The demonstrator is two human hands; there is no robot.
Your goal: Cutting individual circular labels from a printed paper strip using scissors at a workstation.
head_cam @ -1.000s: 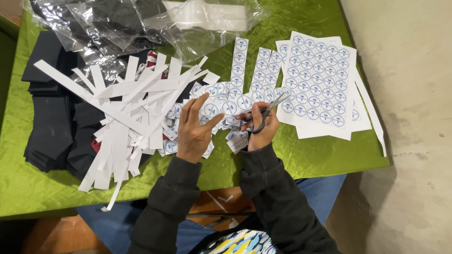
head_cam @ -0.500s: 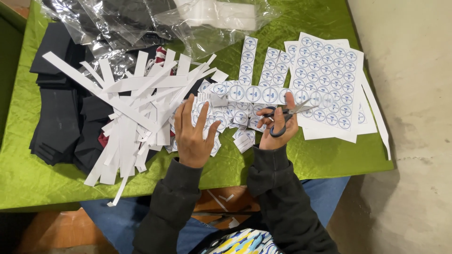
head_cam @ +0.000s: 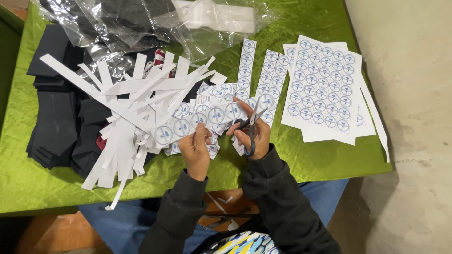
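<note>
Right now your left hand [head_cam: 195, 149] pinches the near end of a strip of round stickers [head_cam: 197, 121], fingers [head_cam: 203, 134] clamped on its lower edge. That strip runs with its long axis from about 8 o'clock up to 2 o'clock, its far end pointing toward your right hand [head_cam: 252, 134]. Your right hand has its fingers closed through the black handles of the scissors [head_cam: 250, 127]; the blades stand slightly apart and point toward 12 o'clock, tipped a little to 1 o'clock, meeting the strip near its far end.

At 9 to 10 o'clock from your hands lies a heap of white paper offcuts [head_cam: 127, 108], long thin pieces fanned out over a stack of dark fabric pieces [head_cam: 54, 122]. At 12 o'clock two more cut sticker strips [head_cam: 263, 70] lie side by side, long axes running away from you. At 2 o'clock sit the uncut sticker sheets [head_cam: 322, 84], stacked and tilted slightly. Clear plastic bags [head_cam: 132, 23] crowd the far edge at 11 o'clock. Everything rests on the green cloth of the tabletop [head_cam: 320, 160]. Loose cut stickers lie just under your hands.
</note>
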